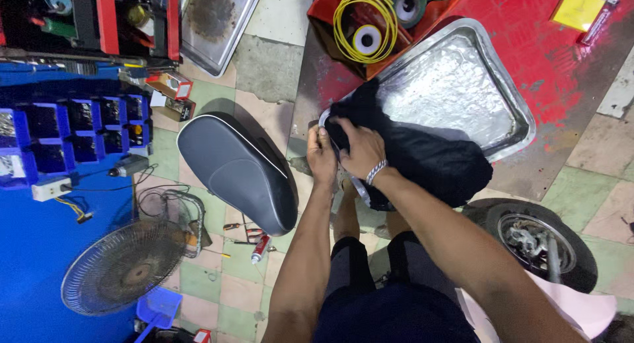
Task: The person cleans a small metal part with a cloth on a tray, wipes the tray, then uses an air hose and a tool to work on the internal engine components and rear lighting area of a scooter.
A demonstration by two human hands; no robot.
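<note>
- Black plastic body panel (422, 161): it lies partly on the metal tray (462, 85), partly over the tiled floor (264, 72), its long axis running from the hands rightward and slightly down.
- Left hand (321, 159): its grip is pinched together on the panel's pale left edge, fingers curled.
- Right hand (360, 148): just beside the left, a bracelet at the wrist, its grip clamped over the same left end; both hands sit equally near, the panel's bulk extending right of them.
- Nearby: a scooter seat (238, 171) to the left, a wheel (531, 240) lower right.
</note>
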